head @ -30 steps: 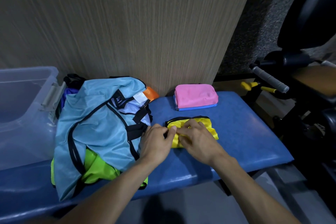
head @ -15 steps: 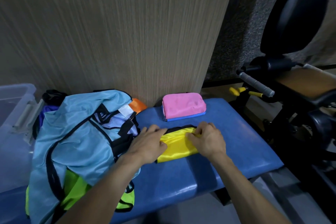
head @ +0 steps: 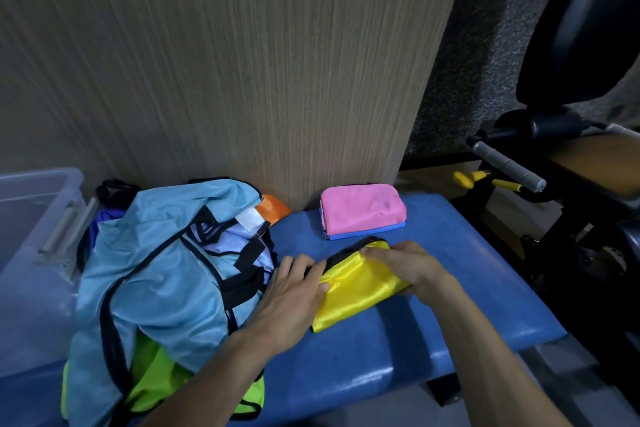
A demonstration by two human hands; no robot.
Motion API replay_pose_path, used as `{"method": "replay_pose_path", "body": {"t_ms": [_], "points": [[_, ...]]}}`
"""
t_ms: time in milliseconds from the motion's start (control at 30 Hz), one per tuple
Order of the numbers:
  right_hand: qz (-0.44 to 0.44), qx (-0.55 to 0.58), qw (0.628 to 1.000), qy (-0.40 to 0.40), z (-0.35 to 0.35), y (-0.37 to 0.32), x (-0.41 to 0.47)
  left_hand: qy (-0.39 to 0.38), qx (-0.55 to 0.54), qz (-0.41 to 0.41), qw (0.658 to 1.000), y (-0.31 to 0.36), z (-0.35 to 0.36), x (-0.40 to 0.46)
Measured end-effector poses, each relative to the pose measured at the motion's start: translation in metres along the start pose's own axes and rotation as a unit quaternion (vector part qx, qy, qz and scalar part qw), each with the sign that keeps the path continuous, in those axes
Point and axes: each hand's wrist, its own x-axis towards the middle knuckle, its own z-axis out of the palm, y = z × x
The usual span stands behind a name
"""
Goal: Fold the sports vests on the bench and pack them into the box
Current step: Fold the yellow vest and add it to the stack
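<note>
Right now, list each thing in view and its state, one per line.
yellow vest: folded small, held flat on the bench
left hand: fingers flat on the vest's left end
right hand: pressing its far right corner
pink vest: folded, lying by the wall
light blue vest: unfolded, heaped on others
box: open

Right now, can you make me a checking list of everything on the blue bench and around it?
Surface: padded blue bench, shiny vinyl.
Job's things: folded yellow mesh vest under both hands; folded pink vest behind it on a folded blue one; unfolded light blue vest heaped over a neon green vest; clear plastic box at the left end.
Clutter: orange fabric and purple fabric peeking from the heap.
Hands: left hand and right hand rest on the yellow vest.
Cables: nothing seen.
Surroundings: wood-grain panel behind; black gym machine to the right.
</note>
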Motion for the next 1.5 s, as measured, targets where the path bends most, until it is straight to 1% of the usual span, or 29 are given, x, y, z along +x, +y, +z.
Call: {"method": "replay_pose_path", "body": {"t_ms": [67, 133, 200, 233, 367, 433, 500, 533, 600, 633, 700, 733, 767, 800, 833, 867, 900, 933, 967, 1000, 1033, 1067, 1100, 1133, 1200, 1300, 1367, 1433, 1500], "points": [[-0.051, 0.042, 0.998, 0.0, 0.006, 0.003, 0.002, 0.011, -0.043, 0.003, 0.999, 0.001, -0.001, -0.001], [-0.111, 0.103, 0.988, -0.007, 0.007, 0.001, -0.002, 0.028, -0.153, -0.015, 0.988, 0.003, -0.003, 0.002], [-0.158, 0.158, 0.975, -0.021, 0.001, -0.002, -0.002, 0.059, -0.276, -0.031, 0.959, 0.005, -0.01, 0.01], [-0.171, 0.188, 0.967, -0.03, -0.002, -0.005, -0.001, 0.077, -0.32, -0.041, 0.943, 0.006, -0.016, 0.017], [-0.181, 0.308, 0.933, -0.043, -0.015, -0.028, 0.014, 0.129, -0.433, -0.091, 0.888, 0.013, -0.044, 0.069], [-0.181, 0.333, 0.925, -0.035, -0.027, -0.048, 0.027, 0.158, -0.479, -0.091, 0.859, 0.017, -0.059, 0.1], [-0.183, 0.33, 0.926, -0.018, -0.04, -0.068, 0.044, 0.195, -0.481, -0.09, 0.85, 0.018, -0.07, 0.13], [-0.183, 0.297, 0.937, 0.007, -0.045, -0.076, 0.054, 0.207, -0.467, -0.101, 0.854, 0.017, -0.072, 0.143], [-0.178, 0.139, 0.97, 0.092, -0.049, -0.083, 0.075, 0.222, -0.421, -0.147, 0.867, 0.014, -0.068, 0.164], [-0.169, 0.039, 0.976, 0.134, -0.049, -0.082, 0.086, 0.228, -0.391, -0.172, 0.875, 0.012, -0.063, 0.17], [-0.151, -0.131, 0.962, 0.186, -0.045, -0.077, 0.095, 0.242, -0.333, -0.2, 0.889, 0.011, -0.049, 0.175], [-0.165, -0.187, 0.946, 0.207, -0.042, -0.074, 0.095, 0.249, -0.312, -0.202, 0.894, 0.011, -0.042, 0.175], [-0.206, -0.224, 0.923, 0.236, -0.038, -0.069, 0.095, 0.255, -0.3, -0.201, 0.897, 0.012, -0.037, 0.173], [-0.267, -0.258, 0.888, 0.271, -0.035, -0.064, 0.094, 0.264, -0.286, -0.202, 0.899, 0.014, -0.035, 0.172], [-0.329, -0.3, 0.845, 0.297, -0.031, -0.061, 0.094, 0.277, -0.255, -0.207, 0.903, 0.016, -0.033, 0.17], [-0.384, -0.344, 0.8, 0.306, -0.028, -0.059, 0.093, 0.297, -0.197, -0.212, 0.91, 0.019, -0.032, 0.167], [-0.428, -0.378, 0.765, 0.298, -0.026, -0.057, 0.094, 0.321, -0.126, -0.197, 0.918, 0.024, -0.033, 0.163], [-0.456, -0.402, 0.743, 0.28, -0.023, -0.055, 0.096, 0.34, -0.059, -0.147, 0.927, 0.029, -0.033, 0.159], [-0.469, -0.418, 0.733, 0.262, -0.022, -0.054, 0.098, 0.343, -0.004, -0.071, 0.937, 0.033, -0.031, 0.157], [-0.47, -0.427, 0.733, 0.245, -0.02, -0.052, 0.099, 0.321, 0.039, 0.002, 0.946, 0.035, -0.029, 0.155], [-0.468, -0.427, 0.739, 0.228, -0.019, -0.05, 0.099, 0.284, 0.07, 0.04, 0.955, 0.033, -0.027, 0.154], [-0.465, -0.427, 0.746, 0.212, -0.017, -0.047, 0.098, 0.24, 0.085, 0.041, 0.966, 0.026, -0.024, 0.153], [-0.46, -0.429, 0.75, 0.202, -0.016, -0.044, 0.098, 0.194, 0.09, 0.023, 0.977, 0.018, -0.02, 0.152], [-0.455, -0.432, 0.754, 0.196, -0.014, -0.04, 0.097, 0.163, 0.087, 0.01, 0.983, 0.01, -0.016, 0.151], [-0.437, -0.427, 0.771, 0.18, -0.01, -0.031, 0.097, 0.117, 0.047, 0.014, 0.992, -0.003, -0.008, 0.149], [-0.393, -0.418, 0.799, 0.18, -0.003, -0.026, 0.093, 0.06, -0.06, 0.002, 0.996, -0.004, -0.013, 0.152], [-0.365, -0.43, 0.804, 0.189, 0.0, -0.027, 0.091, 0.013, -0.115, -0.027, 0.993, -0.002, -0.023, 0.158], [-0.35, -0.449, 0.799, 0.193, 0.003, -0.03, 0.088, -0.017, -0.119, -0.038, 0.992, 0.0, -0.031, 0.157], [-0.335, -0.466, 0.794, 0.201, 0.006, -0.033, 0.085, -0.016, -0.106, -0.022, 0.994, -0.002, -0.038, 0.148]]}}
